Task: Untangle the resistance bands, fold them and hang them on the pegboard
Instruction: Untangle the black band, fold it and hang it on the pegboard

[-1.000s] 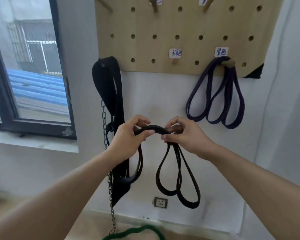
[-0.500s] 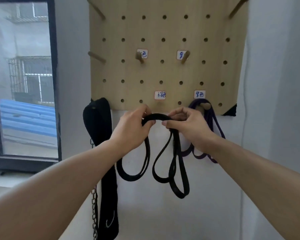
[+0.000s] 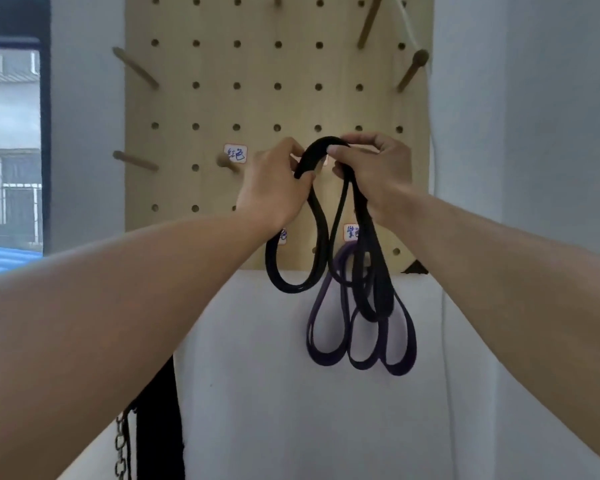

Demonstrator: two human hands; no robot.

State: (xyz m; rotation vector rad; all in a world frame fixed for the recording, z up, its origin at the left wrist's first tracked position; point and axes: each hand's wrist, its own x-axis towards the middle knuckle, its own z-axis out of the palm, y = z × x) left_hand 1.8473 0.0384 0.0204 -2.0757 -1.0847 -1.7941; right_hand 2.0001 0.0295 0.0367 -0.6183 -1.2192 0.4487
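I hold a folded black resistance band (image 3: 321,233) in both hands, up against the wooden pegboard (image 3: 257,64). My left hand (image 3: 274,188) pinches the left end of its top arch, and my right hand (image 3: 378,174) pinches the right end. Black loops hang down from both hands. Behind them a folded purple band (image 3: 326,341) hangs from a low peg under a label (image 3: 350,232). An empty wooden peg (image 3: 227,162) with a label (image 3: 235,153) sticks out just left of my left hand. Whatever peg lies behind the arch is hidden.
More wooden pegs (image 3: 411,71) jut from the pegboard's upper part and left side (image 3: 136,161). A black strap (image 3: 156,427) and a metal chain (image 3: 120,448) hang at the lower left. A window (image 3: 11,150) is on the left, white wall on the right.
Both hands have lifted the black band higher up the pegboard, from the bottom edge to the middle row of pegs. The view has tilted up and moved closer to the board.
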